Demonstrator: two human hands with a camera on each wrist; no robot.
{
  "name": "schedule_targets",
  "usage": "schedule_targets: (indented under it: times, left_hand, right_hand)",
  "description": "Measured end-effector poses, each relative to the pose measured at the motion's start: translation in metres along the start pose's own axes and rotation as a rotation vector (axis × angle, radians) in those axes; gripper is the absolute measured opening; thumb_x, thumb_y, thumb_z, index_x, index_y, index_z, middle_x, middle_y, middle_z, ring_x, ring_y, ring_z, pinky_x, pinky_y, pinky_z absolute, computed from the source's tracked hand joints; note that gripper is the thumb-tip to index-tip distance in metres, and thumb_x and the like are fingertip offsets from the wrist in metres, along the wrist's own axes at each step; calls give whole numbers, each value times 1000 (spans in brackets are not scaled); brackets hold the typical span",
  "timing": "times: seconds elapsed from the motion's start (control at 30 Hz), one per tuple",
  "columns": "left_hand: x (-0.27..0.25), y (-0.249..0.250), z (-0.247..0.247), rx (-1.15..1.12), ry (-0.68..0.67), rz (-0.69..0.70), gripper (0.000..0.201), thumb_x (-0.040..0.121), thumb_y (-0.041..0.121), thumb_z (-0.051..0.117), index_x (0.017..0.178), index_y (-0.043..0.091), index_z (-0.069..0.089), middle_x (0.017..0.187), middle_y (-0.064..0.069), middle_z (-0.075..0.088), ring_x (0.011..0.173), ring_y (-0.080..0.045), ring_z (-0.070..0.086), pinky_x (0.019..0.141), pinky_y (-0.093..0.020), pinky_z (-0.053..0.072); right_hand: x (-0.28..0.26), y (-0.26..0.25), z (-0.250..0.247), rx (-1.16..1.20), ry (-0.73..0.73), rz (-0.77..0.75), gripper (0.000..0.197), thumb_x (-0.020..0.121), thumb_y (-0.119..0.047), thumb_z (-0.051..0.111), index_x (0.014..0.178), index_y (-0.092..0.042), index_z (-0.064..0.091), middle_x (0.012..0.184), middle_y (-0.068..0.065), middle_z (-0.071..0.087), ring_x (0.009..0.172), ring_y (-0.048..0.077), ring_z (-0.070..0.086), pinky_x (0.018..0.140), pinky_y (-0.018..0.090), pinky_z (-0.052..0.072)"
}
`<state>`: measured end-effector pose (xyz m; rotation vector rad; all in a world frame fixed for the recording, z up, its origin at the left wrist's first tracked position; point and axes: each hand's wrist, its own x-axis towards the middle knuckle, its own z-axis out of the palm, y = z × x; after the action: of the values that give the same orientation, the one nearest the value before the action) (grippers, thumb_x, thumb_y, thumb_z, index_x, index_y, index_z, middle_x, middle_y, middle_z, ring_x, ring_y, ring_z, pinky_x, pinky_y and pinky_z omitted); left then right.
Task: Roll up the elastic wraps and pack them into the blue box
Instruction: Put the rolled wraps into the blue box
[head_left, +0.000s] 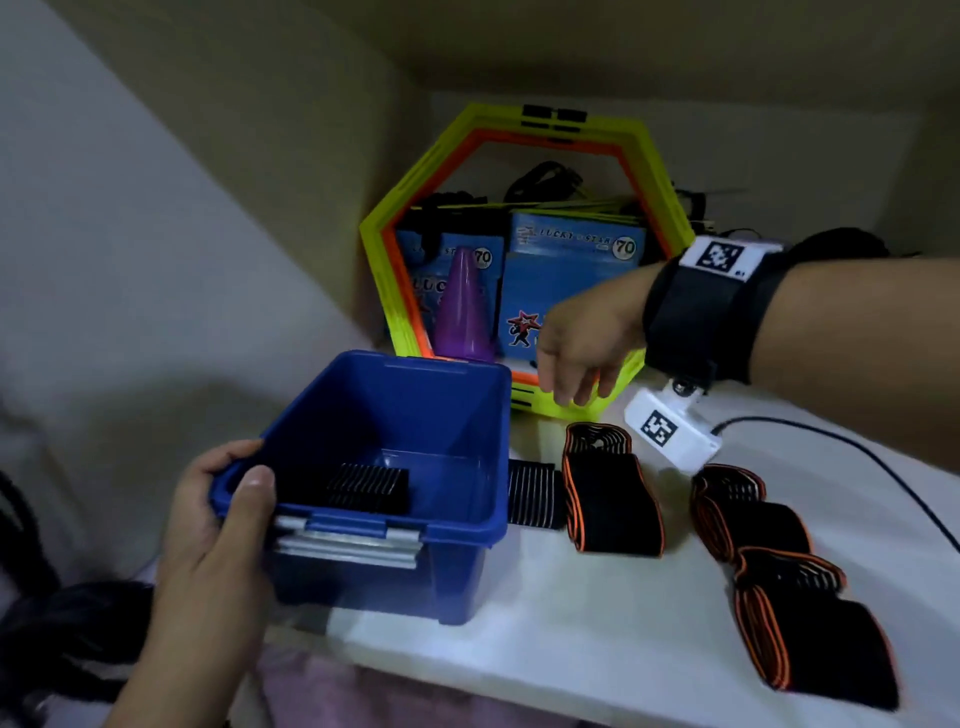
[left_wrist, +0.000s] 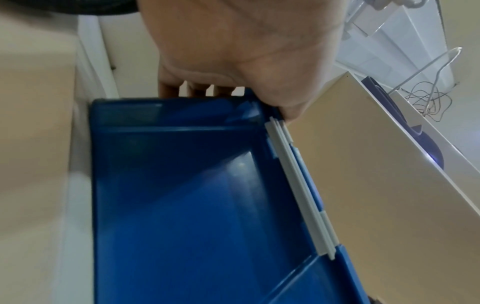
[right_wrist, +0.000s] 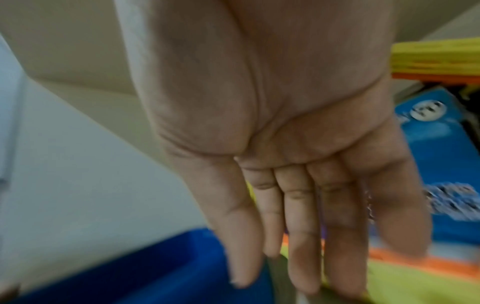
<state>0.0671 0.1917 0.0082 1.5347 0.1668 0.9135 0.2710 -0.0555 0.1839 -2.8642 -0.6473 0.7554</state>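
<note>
The blue box (head_left: 493, 467) stands open on the white table, and one black rolled wrap (head_left: 371, 486) lies on its floor. My left hand (head_left: 223, 499) grips the box's near-left corner, thumb over the rim; the left wrist view shows the fingers (left_wrist: 197, 90) curled over the blue box (left_wrist: 182, 205). My right hand (head_left: 576, 353) hovers empty, fingers straight and hanging, above the box's far-right corner. A black striped wrap (head_left: 535, 493) lies against the box's right wall. Three black-and-orange wraps (head_left: 608, 493) (head_left: 743, 512) (head_left: 810, 623) lie on the table to the right.
A yellow-and-orange hexagon frame (head_left: 524, 135) leans against the back wall, with blue cartons (head_left: 571, 280) and a purple cone (head_left: 465, 312) inside it. A black cable (head_left: 857, 452) runs over the table (head_left: 597, 634) at the right. The table's front edge is close below the box.
</note>
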Motion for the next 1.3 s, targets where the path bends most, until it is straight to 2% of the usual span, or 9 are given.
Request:
schedule_targets:
  times: [0.07,0.17,0.33,0.47,0.63,0.97,1.1,1.23,1.3]
  left_hand:
    - [-2,4,0,-12,4,-14,33,84,53,55,113,36,60,113,-5,67,96,-22,64,88,-42,51]
    - [-5,10,0,3,14,-23,20,95,41,55,114,36,59,112,-2,67,97,-22,64,96,-54,49]
    - [-7,15,-2,45,2,-40,20,94,43,54,113,41,60,113,4,67,103,-22,64,100,-57,48]
    - [-7,19,0,28,4,-58,27,87,49,53,112,42,61,113,3,67,106,-25,64,100,-55,48]
    - [-8,20,1,33,10,-71,20,92,44,54,111,43,61,109,8,68,103,-21,65,99,-54,49]
    - [-11,25,3,33,37,-92,19,91,48,56,109,45,61,110,5,69,106,-25,66,96,-50,51]
    - [-13,27,2,56,25,-99,31,84,57,54,112,46,60,112,5,69,106,-21,66,99,-53,50]
    - [-13,28,2,50,22,-112,33,83,58,52,113,47,59,112,6,69,106,-20,66,99,-53,50]
    - [-13,28,2,54,22,-117,26,89,54,53,113,47,59,111,6,70,105,-20,67,98,-52,51]
  right_hand:
    - [9,7,15,-102,-19,-19,22,82,-23,80,101,-16,71,86,-4,73,87,16,69,76,31,52]
    - [25,7,40,-192,-40,-102,37,74,-39,85,101,-17,75,95,-4,75,93,15,69,81,28,54]
    - [56,3,75,-258,-82,-110,72,58,-46,92,117,-13,68,108,1,74,97,23,71,88,38,59]
    - [82,7,85,-268,-161,-91,109,25,-60,95,122,-18,67,113,-3,74,104,24,70,93,43,56]
    - [110,15,86,-270,-192,-68,120,15,-63,96,122,-18,67,114,-3,74,102,23,71,92,43,57]
    - [74,-3,69,-136,-112,-167,77,52,-28,97,122,-26,64,113,-11,70,112,20,65,97,42,53]
    - [64,-2,36,-103,-45,-107,71,53,-28,97,116,-15,70,107,2,74,101,24,70,89,46,59]
    - [37,4,-2,-163,81,-46,31,76,-24,84,95,-5,70,81,0,65,72,16,60,56,24,52]
    - [29,8,-22,-144,135,-20,24,78,-21,82,87,-6,66,78,1,61,71,17,56,53,24,48]
